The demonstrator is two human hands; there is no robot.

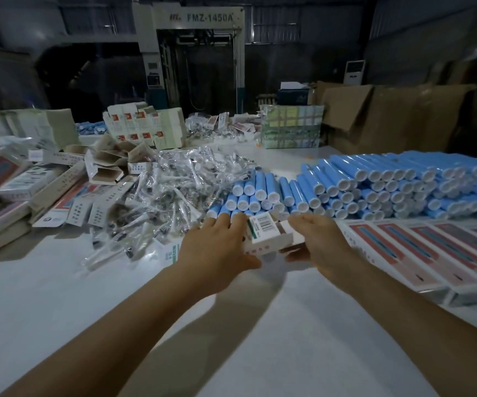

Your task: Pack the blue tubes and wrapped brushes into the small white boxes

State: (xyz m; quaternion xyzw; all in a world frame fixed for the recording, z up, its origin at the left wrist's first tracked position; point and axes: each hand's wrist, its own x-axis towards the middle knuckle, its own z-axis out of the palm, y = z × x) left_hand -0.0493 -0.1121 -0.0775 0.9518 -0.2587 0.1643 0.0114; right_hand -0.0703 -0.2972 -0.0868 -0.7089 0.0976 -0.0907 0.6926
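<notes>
A small white box [270, 234] with a barcode label and an open end flap is held between both hands above the table's middle. My left hand [215, 247] grips its left side, thumb underneath and fingers reaching over toward the tubes. My right hand [321, 239] grips the box's right end. Just behind the box lies a pile of blue tubes [263, 193] with white caps, and a much larger stack of blue tubes [397, 184] spreads to the right. A heap of clear-wrapped brushes [174, 190] lies left of the tubes.
Flat and folded white boxes [59, 190] are piled at the left. Packed red-and-white boxes [438, 250] line the right edge. Stacked cartons [145, 127], a plastic-wrapped bundle [291, 127] and brown cardboard boxes [389, 113] stand behind, with a large machine [194, 58] beyond.
</notes>
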